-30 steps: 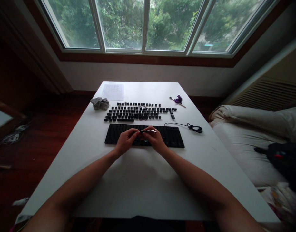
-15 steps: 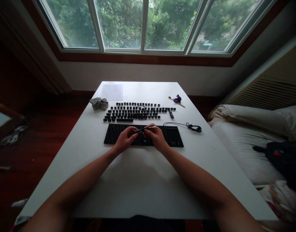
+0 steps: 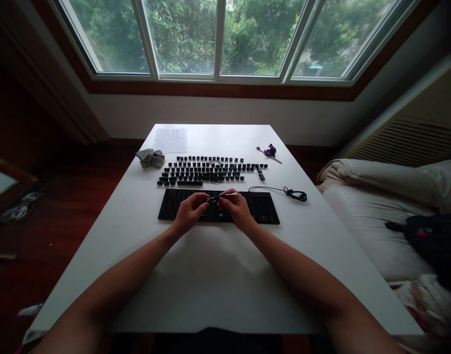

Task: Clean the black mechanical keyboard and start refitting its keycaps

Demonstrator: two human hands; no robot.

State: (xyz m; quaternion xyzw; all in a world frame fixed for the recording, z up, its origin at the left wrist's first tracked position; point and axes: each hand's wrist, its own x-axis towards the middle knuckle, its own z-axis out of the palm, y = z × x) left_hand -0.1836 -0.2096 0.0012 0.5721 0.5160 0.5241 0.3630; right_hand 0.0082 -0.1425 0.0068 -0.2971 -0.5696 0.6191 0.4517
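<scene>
A black keyboard (image 3: 264, 209) lies on the table with its keycaps off, partly covered by my hands. Over its middle, my right hand (image 3: 238, 209) is closed on slim metal tweezers (image 3: 229, 195), whose bright end sticks out past the fingers on the right. Their dark tip points left, toward my left hand (image 3: 188, 211). That hand pinches with thumb and fingers at the tip; whatever small dark thing it holds is too small to make out. Behind the keyboard, loose black keycaps (image 3: 210, 170) stand in several rows, with the long space bar (image 3: 189, 183) in the nearest row.
The keyboard's coiled cable (image 3: 297, 195) rests at the right. A grey cloth (image 3: 151, 158) and a printed paper sheet (image 3: 171, 141) lie back left on the white table (image 3: 218, 275). Back right are a brush (image 3: 274, 159) and a crumpled purple thing (image 3: 270, 150). A sofa (image 3: 354, 221) stands beside the table.
My left hand has shifted very slightly with its fingertips at the tweezers' tip. My right hand stays nearly still, and the things on the table have not moved.
</scene>
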